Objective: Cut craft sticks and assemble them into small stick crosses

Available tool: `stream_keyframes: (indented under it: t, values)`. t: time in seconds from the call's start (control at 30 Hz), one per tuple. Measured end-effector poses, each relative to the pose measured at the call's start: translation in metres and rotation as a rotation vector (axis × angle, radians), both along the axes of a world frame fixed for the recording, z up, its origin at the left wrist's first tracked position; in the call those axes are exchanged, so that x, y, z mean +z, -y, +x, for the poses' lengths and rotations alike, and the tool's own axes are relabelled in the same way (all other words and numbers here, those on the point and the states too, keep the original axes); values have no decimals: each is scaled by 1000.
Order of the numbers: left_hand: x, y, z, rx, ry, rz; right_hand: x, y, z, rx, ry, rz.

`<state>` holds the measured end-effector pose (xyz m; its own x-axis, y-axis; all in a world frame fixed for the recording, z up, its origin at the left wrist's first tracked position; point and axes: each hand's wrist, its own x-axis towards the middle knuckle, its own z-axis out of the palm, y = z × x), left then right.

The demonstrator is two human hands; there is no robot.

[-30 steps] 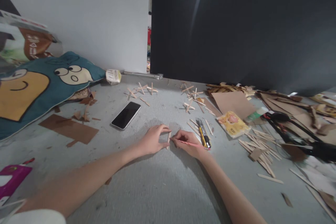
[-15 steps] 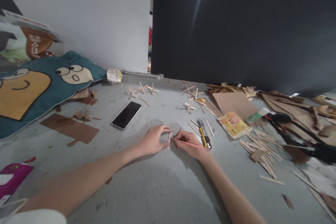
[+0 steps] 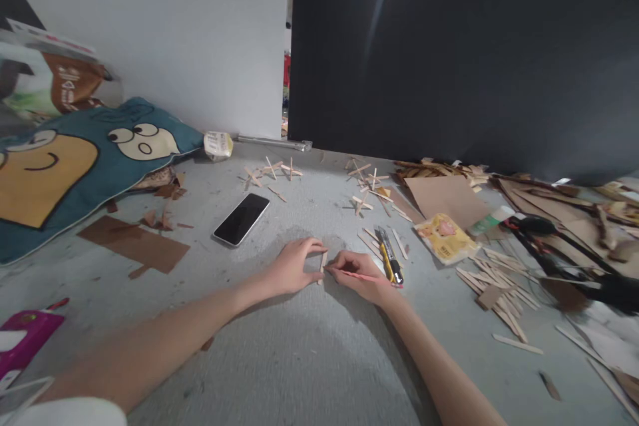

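Between the thumb and fingers of my left hand [image 3: 293, 269] is a short wooden craft stick [image 3: 324, 259], held upright in view on the grey table. My right hand [image 3: 357, 273] is closed around a thin pink pencil [image 3: 369, 277], its tip at the stick's right side. Whether the tip touches the wood I cannot tell. Just right of my right hand lies a yellow and black utility knife [image 3: 389, 255], with several loose sticks around it.
A phone [image 3: 241, 219] lies left of my hands. Small stick assemblies [image 3: 272, 170] stand farther back. To the right are a yellow packet [image 3: 444, 237], a stick pile [image 3: 504, 293], a glue gun [image 3: 554, 239] and cardboard [image 3: 444, 198]. A blue cushion [image 3: 114, 166] sits left.
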<state>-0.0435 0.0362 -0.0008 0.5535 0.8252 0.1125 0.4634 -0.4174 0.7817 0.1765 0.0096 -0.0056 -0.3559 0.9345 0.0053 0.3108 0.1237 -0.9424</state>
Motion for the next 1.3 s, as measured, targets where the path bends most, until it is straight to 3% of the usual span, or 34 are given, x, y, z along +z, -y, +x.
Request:
stream_keyframes:
  t: [0.33,1.3]
  values:
    - [-5,-1,0,-2,8,8,-5,-1,0,-4,0,7]
    - [-2,-1,0,3,-16,22,-8,-3,0,-31,8,-22]
